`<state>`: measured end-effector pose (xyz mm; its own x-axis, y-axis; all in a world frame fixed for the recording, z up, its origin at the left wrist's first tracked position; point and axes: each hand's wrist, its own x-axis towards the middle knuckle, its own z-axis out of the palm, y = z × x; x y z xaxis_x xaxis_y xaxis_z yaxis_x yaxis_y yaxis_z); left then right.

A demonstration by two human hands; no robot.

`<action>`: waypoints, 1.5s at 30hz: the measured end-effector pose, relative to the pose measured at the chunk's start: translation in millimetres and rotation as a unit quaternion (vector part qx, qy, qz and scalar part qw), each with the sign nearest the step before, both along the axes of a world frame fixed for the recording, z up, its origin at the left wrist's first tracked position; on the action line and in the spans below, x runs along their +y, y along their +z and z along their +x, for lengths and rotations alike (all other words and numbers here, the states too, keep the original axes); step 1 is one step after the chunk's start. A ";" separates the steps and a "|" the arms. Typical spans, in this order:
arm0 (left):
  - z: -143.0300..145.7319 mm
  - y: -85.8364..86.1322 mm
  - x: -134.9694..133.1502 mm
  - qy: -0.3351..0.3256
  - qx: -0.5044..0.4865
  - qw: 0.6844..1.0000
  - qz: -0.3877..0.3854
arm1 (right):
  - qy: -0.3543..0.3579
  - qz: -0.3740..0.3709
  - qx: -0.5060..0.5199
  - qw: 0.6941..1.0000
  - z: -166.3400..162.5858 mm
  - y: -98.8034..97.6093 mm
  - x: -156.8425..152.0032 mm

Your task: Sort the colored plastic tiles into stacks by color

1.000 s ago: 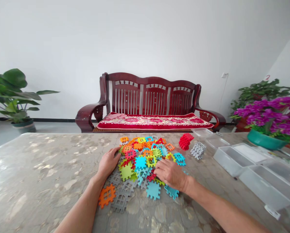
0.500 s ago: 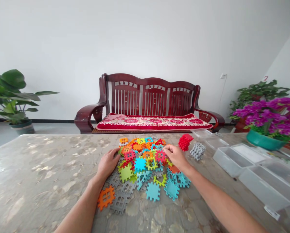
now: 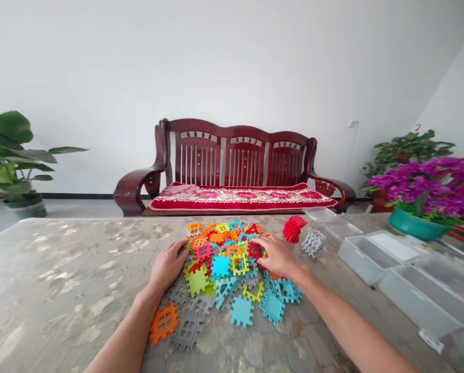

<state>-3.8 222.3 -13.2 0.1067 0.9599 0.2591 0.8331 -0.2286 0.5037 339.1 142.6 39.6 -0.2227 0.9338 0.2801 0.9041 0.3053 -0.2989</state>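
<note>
A heap of flat, toothed plastic tiles (image 3: 224,264) in orange, red, blue, green and grey lies on the marbled table (image 3: 68,280). My left hand (image 3: 168,265) rests palm down on the heap's left edge, fingers spread over the tiles. My right hand (image 3: 276,255) lies over the heap's right side, its fingers bent down onto a red tile (image 3: 254,250); whether it grips the tile does not show. A stack of red tiles (image 3: 293,228) and a stack of grey tiles (image 3: 313,242) stand just right of the heap.
Several clear plastic bins (image 3: 366,251) line the table's right side. A teal pot of purple flowers (image 3: 426,199) stands behind them. Beyond the table are a dark wooden bench (image 3: 232,166) with a red cushion and a leafy plant (image 3: 12,155) at far left.
My right hand moved from the heap's near right side up to its far right, then drew back slightly onto a red tile. My left hand stayed on the left edge.
</note>
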 end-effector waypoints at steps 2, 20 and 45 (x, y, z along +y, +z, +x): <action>-0.6 -1.6 0.8 0.003 -0.003 1.000 0.005 | -0.013 0.005 0.005 1.000 -0.3 -1.2 0.4; -3.3 -4.9 4.2 -0.009 0.002 1.000 -0.001 | -0.381 0.026 -0.012 0.924 130.9 55.3 20.7; 2.2 8.0 -4.2 0.006 -0.075 0.997 -0.012 | 0.153 0.019 0.012 0.988 -124.6 12.9 35.5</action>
